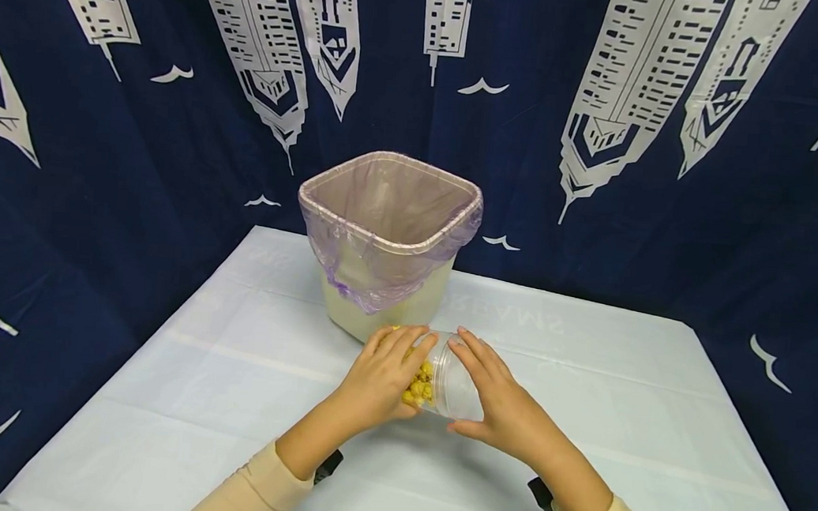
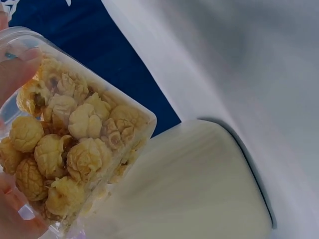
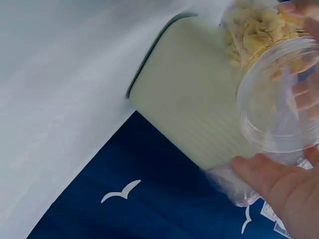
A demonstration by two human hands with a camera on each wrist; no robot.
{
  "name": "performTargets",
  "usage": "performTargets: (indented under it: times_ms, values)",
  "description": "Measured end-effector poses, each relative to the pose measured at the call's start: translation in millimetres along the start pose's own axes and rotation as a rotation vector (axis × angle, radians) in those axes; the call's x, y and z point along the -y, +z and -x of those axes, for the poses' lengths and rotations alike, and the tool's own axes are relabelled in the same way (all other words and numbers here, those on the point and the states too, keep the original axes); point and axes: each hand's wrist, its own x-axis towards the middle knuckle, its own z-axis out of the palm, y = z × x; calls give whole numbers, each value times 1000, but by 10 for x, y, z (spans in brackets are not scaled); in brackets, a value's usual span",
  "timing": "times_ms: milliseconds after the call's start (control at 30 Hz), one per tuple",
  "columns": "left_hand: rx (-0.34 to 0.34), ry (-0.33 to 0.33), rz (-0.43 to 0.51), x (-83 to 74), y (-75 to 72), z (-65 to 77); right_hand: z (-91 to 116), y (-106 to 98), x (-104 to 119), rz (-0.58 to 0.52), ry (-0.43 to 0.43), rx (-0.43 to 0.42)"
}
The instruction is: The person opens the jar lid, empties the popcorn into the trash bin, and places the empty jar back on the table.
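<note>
Over the table, my left hand (image 1: pixel 377 380) grips a clear plastic jar (image 2: pixel 142 114) of yellow popcorn (image 1: pixel 417 387). The jar lies on its side, its base toward the left, and the popcorn fills that end. Around the clear, ridged lid end (image 1: pixel 462 394) on the right is my right hand (image 1: pixel 505 405), fingers above and thumb below. In the right wrist view the right thumb (image 3: pixel 264 174) shows at the lower edge of that round end. Some fingers are seen through the clear plastic. Part of the jar is hidden behind the left hand.
A cream bin (image 1: pixel 348 314) stands just beyond the hands, lined with a purple translucent bag (image 1: pixel 386 282) folded over its rim. Under everything is a table with a white cover (image 1: pixel 621 381). A dark blue curtain (image 1: pixel 418 121) with white building prints hangs behind.
</note>
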Motion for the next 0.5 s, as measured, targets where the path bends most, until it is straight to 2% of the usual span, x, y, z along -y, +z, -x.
performTargets:
  times_ms: [67, 233, 300, 400, 500]
  values:
    - [-5, 1, 1, -4, -1, -4, -1, -3, 33, -56, 81, -6]
    - [-11, 1, 15, -18, 3, -13, -36, -38, 160, -170, 425, 1]
    - [-10, 2, 16, -25, 8, -16, -50, -46, 194, -199, 528, 29]
    - [-8, 5, 10, -31, 14, -18, -66, -45, 218, -225, 604, 67]
    - [-5, 5, 3, -35, 16, -16, -70, -27, 207, -252, 607, 56]
